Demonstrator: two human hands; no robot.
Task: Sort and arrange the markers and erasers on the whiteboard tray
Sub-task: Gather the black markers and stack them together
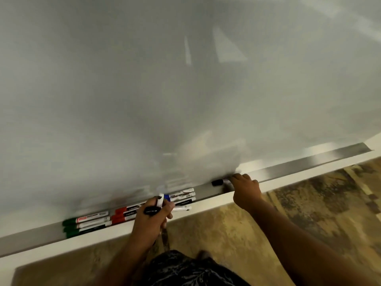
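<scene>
A metal whiteboard tray (309, 162) runs along the foot of the board. On it lie green-capped markers (86, 225) at the left, red-capped markers (123, 214) beside them, and blue-capped markers (181, 196) to their right. My left hand (152, 219) hovers over the red and blue groups and holds black-capped markers (153, 209). My right hand (245, 190) rests on the tray further right, fingers closed on a black-capped marker (217, 182) whose cap sticks out to the left.
The whiteboard (185, 79) fills the upper view. A white ledge (206, 205) runs under the tray. Below lies a mottled brown floor (309, 203). The tray's right stretch carries no markers.
</scene>
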